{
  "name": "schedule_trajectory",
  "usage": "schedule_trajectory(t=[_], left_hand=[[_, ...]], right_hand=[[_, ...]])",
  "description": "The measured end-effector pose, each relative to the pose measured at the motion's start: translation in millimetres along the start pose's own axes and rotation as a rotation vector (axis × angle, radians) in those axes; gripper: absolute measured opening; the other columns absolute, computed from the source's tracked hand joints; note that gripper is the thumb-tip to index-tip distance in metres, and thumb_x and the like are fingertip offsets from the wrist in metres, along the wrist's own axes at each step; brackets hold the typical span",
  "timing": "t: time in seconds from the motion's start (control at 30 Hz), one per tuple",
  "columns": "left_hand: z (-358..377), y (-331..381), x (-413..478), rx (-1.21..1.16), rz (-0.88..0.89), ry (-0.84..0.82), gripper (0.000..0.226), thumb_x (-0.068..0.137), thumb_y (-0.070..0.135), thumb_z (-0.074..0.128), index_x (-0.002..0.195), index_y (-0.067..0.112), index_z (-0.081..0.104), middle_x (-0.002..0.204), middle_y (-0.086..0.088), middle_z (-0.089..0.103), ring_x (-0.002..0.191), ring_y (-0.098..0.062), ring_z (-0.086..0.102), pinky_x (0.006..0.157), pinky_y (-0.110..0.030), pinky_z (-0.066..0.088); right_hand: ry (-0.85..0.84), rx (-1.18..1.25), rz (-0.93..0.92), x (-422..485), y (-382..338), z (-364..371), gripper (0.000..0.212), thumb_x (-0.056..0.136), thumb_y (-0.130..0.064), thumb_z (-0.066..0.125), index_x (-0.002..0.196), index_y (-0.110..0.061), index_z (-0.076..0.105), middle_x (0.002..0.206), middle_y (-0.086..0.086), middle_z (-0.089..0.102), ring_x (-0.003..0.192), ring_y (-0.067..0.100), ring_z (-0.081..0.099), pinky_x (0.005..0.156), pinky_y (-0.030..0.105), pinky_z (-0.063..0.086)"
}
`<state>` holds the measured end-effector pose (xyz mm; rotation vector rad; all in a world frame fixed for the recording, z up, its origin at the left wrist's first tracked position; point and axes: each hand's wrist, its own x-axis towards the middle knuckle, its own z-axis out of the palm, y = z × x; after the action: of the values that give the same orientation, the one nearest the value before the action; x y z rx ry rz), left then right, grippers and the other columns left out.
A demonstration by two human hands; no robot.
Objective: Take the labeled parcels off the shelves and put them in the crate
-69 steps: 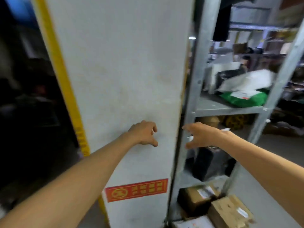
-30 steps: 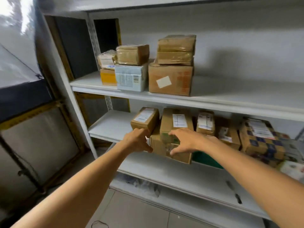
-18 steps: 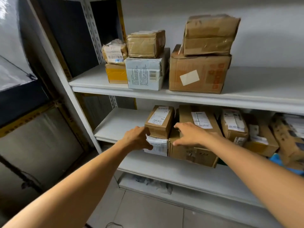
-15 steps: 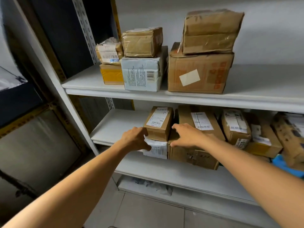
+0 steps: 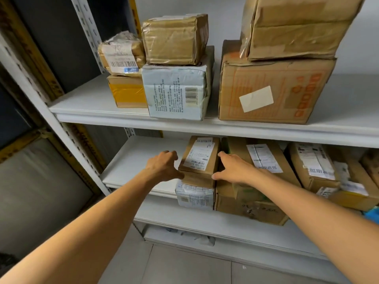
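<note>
A small brown parcel with a white label on top sits on a white-wrapped parcel at the left of the middle shelf. My left hand holds the brown parcel's left side, fingers curled beside it and thumb on its front left corner. My right hand lies with straight fingers along the parcel's right side, thumb touching the front right corner, resting on a larger labeled box. No crate is in view.
More labeled parcels fill the middle shelf to the right. The upper shelf holds a white barcoded box, a big orange-printed carton and smaller parcels stacked on them. A perforated shelf post stands left; tiled floor lies below.
I turned from a white pillar to this shelf and came closer. Both hands reached in and closed up against the two sides of the small brown parcel.
</note>
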<state>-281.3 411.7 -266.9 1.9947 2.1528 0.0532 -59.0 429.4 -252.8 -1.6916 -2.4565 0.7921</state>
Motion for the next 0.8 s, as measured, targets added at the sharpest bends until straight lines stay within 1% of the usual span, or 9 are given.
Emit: schedule_trajectory(t=[0.07, 0.13, 0.27, 0.33, 0.4, 0.53, 0.67, 0.73, 0.8], left_hand=[[3.0, -5.6, 10.2, -0.041, 0.008, -0.030, 0.076, 0.071, 0.055, 0.076, 0.133, 0.021, 0.047, 0.128, -0.003, 0.056, 0.108, -0.023, 0.058, 0.077, -0.032, 0.047], [6.9, -8.0, 20.4, -0.146, 0.005, -0.080, 0.076, 0.074, 0.055, 0.074, 0.135, 0.019, 0.047, 0.131, -0.006, 0.056, 0.111, -0.025, 0.057, 0.088, -0.038, 0.051], [16.8, -4.2, 35.9, -0.572, -0.078, -0.170, 0.074, 0.087, 0.056, 0.058, 0.141, 0.009, 0.039, 0.137, -0.016, 0.053, 0.118, -0.032, 0.055, 0.097, -0.039, 0.047], [23.4, 0.3, 38.9, -0.730, -0.111, -0.206, 0.075, 0.089, 0.048, 0.061, 0.146, 0.010, 0.031, 0.140, -0.018, 0.049, 0.120, -0.035, 0.054, 0.099, -0.042, 0.048], [28.3, 2.4, 41.8, -0.882, -0.158, -0.246, 0.076, 0.088, 0.035, 0.066, 0.149, 0.013, 0.026, 0.142, -0.017, 0.047, 0.122, -0.037, 0.053, 0.098, -0.048, 0.048], [25.9, -0.1, 47.2, -0.994, -0.183, -0.342, 0.081, 0.089, 0.015, 0.066, 0.153, 0.015, 0.016, 0.142, -0.017, 0.047, 0.123, -0.038, 0.052, 0.098, -0.059, 0.045], [20.3, -4.1, 44.9, -0.984, -0.163, -0.426, 0.094, 0.087, 0.001, 0.065, 0.154, 0.020, 0.003, 0.138, -0.017, 0.052, 0.117, -0.037, 0.057, 0.094, -0.057, 0.048], [18.9, -7.3, 39.5, -0.985, -0.136, -0.457, 0.097, 0.084, -0.011, 0.063, 0.155, 0.025, 0.008, 0.135, -0.016, 0.054, 0.116, -0.036, 0.058, 0.092, -0.057, 0.050], [17.9, -11.2, 31.5, -1.004, -0.106, -0.434, 0.098, 0.079, -0.021, 0.059, 0.153, 0.028, 0.018, 0.130, -0.015, 0.056, 0.114, -0.034, 0.057, 0.087, -0.054, 0.053]], right_hand=[[0.004, 0.030, 0.026, 6.3, -2.5, 2.2, 0.082, 0.085, -0.036, 0.070, 0.147, -0.008, 0.025, 0.142, 0.012, 0.044, 0.124, 0.025, 0.048, 0.087, 0.025, 0.037], [0.013, 0.051, 0.051, 11.8, -5.7, 6.1, 0.081, 0.087, -0.036, 0.068, 0.148, -0.007, 0.024, 0.143, 0.012, 0.043, 0.126, 0.025, 0.047, 0.092, 0.026, 0.039], [0.073, 0.167, 0.081, 22.9, -11.7, 21.6, 0.075, 0.090, -0.034, 0.064, 0.149, -0.010, 0.024, 0.148, 0.009, 0.041, 0.134, 0.025, 0.042, 0.107, 0.035, 0.038], [0.120, 0.264, 0.138, 28.9, -14.6, 31.5, 0.077, 0.090, -0.032, 0.064, 0.150, -0.008, 0.022, 0.150, 0.009, 0.039, 0.138, 0.025, 0.037, 0.112, 0.038, 0.035], [0.146, 0.364, 0.208, 34.9, -15.2, 42.2, 0.079, 0.089, -0.031, 0.066, 0.149, -0.005, 0.022, 0.150, 0.010, 0.039, 0.138, 0.026, 0.038, 0.111, 0.041, 0.037], [0.194, 0.610, 0.328, 41.0, -14.1, 55.7, 0.067, 0.084, -0.019, 0.073, 0.139, -0.006, 0.035, 0.142, 0.010, 0.050, 0.129, 0.025, 0.048, 0.105, 0.038, 0.043], [0.165, 0.660, 0.378, 41.2, -16.3, 52.4, 0.107, 0.074, -0.004, 0.079, 0.153, -0.010, 0.008, 0.151, 0.008, 0.037, 0.139, 0.025, 0.035, 0.113, 0.042, 0.033], [0.146, 0.611, 0.378, 38.0, -21.8, 52.7, 0.117, 0.069, 0.001, 0.081, 0.154, -0.014, 0.003, 0.154, 0.007, 0.031, 0.142, 0.026, 0.028, 0.115, 0.044, 0.031], [0.171, 0.555, 0.361, 31.9, -27.9, 56.3, 0.119, 0.065, 0.003, 0.083, 0.154, -0.017, 0.006, 0.154, 0.008, 0.029, 0.142, 0.027, 0.027, 0.115, 0.045, 0.031]])
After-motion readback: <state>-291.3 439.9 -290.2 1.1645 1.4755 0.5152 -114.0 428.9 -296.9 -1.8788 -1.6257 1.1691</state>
